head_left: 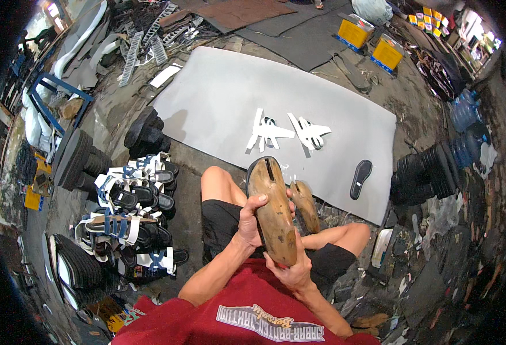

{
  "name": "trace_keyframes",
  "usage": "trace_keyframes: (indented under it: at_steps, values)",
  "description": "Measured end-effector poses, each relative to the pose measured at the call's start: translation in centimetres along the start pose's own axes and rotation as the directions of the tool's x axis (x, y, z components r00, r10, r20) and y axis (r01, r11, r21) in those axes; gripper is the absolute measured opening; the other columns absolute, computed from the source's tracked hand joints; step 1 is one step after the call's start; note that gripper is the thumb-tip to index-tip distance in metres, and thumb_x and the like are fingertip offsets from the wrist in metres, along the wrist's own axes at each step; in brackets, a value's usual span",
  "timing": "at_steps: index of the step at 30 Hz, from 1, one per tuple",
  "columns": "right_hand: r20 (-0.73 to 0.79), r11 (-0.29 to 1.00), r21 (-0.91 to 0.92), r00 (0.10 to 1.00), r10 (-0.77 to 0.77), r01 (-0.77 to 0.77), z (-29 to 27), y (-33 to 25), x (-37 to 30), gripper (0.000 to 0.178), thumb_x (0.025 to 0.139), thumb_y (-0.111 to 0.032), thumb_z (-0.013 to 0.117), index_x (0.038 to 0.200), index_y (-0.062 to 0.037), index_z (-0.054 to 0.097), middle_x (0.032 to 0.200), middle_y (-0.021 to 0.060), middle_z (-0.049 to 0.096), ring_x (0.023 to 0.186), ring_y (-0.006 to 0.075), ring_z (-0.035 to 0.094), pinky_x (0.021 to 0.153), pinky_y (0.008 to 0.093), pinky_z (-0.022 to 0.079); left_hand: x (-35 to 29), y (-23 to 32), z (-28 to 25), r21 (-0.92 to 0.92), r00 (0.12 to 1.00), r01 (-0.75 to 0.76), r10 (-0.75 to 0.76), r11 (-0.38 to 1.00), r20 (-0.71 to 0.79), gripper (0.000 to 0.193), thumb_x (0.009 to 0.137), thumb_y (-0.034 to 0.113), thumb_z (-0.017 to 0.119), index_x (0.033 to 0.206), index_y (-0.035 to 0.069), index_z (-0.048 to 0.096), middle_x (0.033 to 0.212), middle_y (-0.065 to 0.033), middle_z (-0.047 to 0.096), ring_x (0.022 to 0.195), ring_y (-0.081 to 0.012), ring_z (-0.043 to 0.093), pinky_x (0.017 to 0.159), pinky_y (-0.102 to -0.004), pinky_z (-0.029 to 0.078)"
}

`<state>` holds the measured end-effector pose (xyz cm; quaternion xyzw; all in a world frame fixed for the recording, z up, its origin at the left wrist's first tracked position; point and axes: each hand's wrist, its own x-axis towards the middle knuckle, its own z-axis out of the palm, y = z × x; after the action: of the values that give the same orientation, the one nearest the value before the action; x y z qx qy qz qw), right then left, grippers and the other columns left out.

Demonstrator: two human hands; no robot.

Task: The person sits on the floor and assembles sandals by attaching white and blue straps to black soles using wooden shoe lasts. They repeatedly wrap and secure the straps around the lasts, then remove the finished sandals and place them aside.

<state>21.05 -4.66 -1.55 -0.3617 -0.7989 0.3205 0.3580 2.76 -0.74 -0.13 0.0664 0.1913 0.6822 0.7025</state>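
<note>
Left hand (250, 221): grips wooden last (273, 210).
Right hand (292, 269): clasps its near end.
Second last (305, 202): beyond right hand.

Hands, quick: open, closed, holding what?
Left hand: closed, holding the wooden last by its left side, thumb on top.
Right hand: closed, holding the same last at its near end.

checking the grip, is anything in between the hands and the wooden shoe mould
Nothing visible: the left hand lies directly against the wooden shoe mould, and the right hand holds its lower end. The side facing away from view is hidden.
</note>
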Motion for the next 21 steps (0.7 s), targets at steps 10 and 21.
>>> trace_keyframes:
  at_steps: [10, 21]
  values:
    - [0.135, 0.962, 0.163, 0.971, 0.198, -0.218, -5.3, 2.0, 8.9, 0.043, 0.107, -0.034, 0.061, 0.128, 0.0027, 0.066, 0.129, 0.0263, 0.066, 0.113, 0.0409, 0.067, 0.095, 0.0488, 0.053, -4.2, -3.6, -6.5, -0.043, 0.930, 0.367, -0.367, 0.929, 0.014, 0.059, 0.099, 0.040, 0.067, 0.141, -0.001, 0.058, 0.115, -0.0186, 0.073, 0.104, -0.0280, 0.074, 0.093, -0.0433, 0.062]
    - [0.524, 0.979, -0.155, 0.830, 0.192, -0.129, -2.0, 4.1, 14.9, 0.053, 0.110, -0.042, 0.055, 0.089, 0.0018, 0.077, 0.073, 0.0306, 0.065, 0.070, 0.0500, 0.067, 0.067, 0.0539, 0.051, -4.4, -4.9, -5.1, 0.162, 0.843, 0.526, -0.537, 0.835, 0.031, 0.067, 0.102, 0.038, 0.066, 0.149, -0.007, 0.048, 0.128, -0.0227, 0.070, 0.116, -0.0320, 0.072, 0.101, -0.0455, 0.060]
